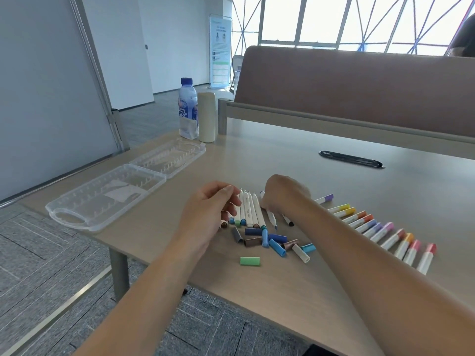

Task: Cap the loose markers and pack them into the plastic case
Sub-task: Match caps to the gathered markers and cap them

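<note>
**Two hands over the marker pile, case open and unfilled**

Landmark: the cluster of uncapped markers (250,210) lying side by side mid-table, white barrels, coloured tips pointing toward the person.

- Left hand (213,211): just left of the cluster, touching its left edge. Fingers curled, thumb up top near the barrels' far ends. Looks like it is gripping or steadying the leftmost marker, but the palm hides the contact; cannot tell for sure.
- Right hand (284,194): just right of the cluster, knuckles up, fingers bent downward onto the table. A loose marker (271,218) pokes out from under it, tip toward the person. Whether the fingers actually pinch it, cannot tell.
- Loose caps (267,240): scattered heap directly in front of the cluster, on the person's side. Blues, browns, grey, one white. A green cap (249,261) lies apart, nearest the table edge.
- Capped markers (380,228): neat row right of the cluster, beyond the right forearm. Caps run purple, yellow, orange, violet, pink, red.
- Plastic case (123,187): clear, hinged open flat, well to the left of the cluster near the table's left edge. No markers in either half.
- Water bottle (188,109) and a cream tumbler (207,116) stand touching, far-left of the cluster, behind the case.
- Table (359,291): light wood top.
</note>
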Action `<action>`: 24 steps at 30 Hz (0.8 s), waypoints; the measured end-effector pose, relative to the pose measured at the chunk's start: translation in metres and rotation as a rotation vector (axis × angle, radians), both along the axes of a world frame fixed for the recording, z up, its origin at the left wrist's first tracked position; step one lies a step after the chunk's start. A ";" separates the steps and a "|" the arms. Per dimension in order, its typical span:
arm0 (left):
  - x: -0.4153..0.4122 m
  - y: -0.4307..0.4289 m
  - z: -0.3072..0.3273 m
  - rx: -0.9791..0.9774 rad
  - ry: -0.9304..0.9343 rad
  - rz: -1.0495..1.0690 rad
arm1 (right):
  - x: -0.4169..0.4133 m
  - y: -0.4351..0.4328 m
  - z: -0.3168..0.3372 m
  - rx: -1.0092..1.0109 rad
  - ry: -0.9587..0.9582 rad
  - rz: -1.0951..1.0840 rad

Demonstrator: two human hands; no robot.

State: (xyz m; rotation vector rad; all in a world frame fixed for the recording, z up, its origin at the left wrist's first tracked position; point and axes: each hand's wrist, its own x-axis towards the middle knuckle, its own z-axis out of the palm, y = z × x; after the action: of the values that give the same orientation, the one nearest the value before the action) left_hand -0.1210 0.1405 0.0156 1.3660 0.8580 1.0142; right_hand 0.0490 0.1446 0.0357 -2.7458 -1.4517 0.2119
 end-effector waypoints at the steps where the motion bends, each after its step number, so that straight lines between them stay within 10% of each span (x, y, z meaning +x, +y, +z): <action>1: -0.001 0.001 0.000 0.002 0.000 -0.002 | 0.000 -0.001 0.000 0.001 0.010 0.003; 7: -0.004 -0.002 0.000 0.050 0.056 -0.022 | 0.013 -0.018 0.014 0.269 0.193 0.033; 14: 0.003 -0.014 0.003 0.060 0.101 -0.100 | 0.032 -0.067 0.018 0.728 1.020 -0.067; 24: 0.022 -0.021 0.000 0.195 0.244 -0.161 | 0.043 -0.121 0.017 0.762 1.221 -0.015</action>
State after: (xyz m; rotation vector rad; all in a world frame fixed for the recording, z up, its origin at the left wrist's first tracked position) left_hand -0.0993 0.1200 0.0155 1.7224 0.8284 0.8337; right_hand 0.0918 0.0234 0.0530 -1.4574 -0.8422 0.8925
